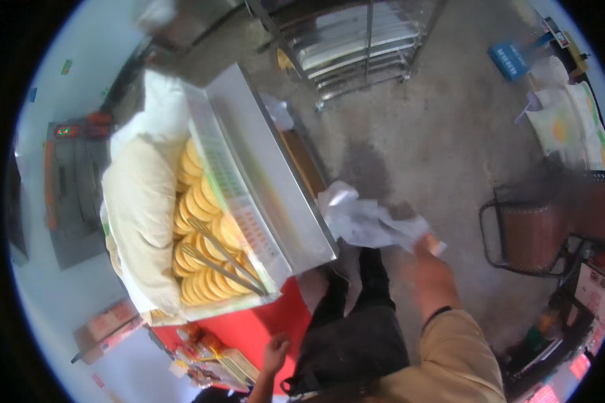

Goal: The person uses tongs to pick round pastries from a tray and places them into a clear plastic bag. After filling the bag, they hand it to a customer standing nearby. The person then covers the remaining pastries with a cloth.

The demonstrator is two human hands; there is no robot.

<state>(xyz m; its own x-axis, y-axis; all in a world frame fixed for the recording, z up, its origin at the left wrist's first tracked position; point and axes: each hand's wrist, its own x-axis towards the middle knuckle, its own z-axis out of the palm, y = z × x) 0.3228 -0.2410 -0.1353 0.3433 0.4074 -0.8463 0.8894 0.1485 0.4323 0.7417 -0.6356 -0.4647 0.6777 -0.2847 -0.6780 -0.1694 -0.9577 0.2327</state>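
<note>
At centre-left, rows of round, golden-yellow flat cakes (205, 201) are filling a white-lined box (215, 311), slender metal tongs (257, 289) lying across them. At bottom centre, the left hand (276, 350) is curling its fingers; whether its grip is holding anything, one cannot tell. Right of centre, a crumpled, translucent white plastic bag (361, 223) is stretching diagonally, its long axis running down rightward to the right hand (433, 265), whose grip is grasping its lower-right end. The bag is lying upper-left of this nearer hand, toward the box.
</note>
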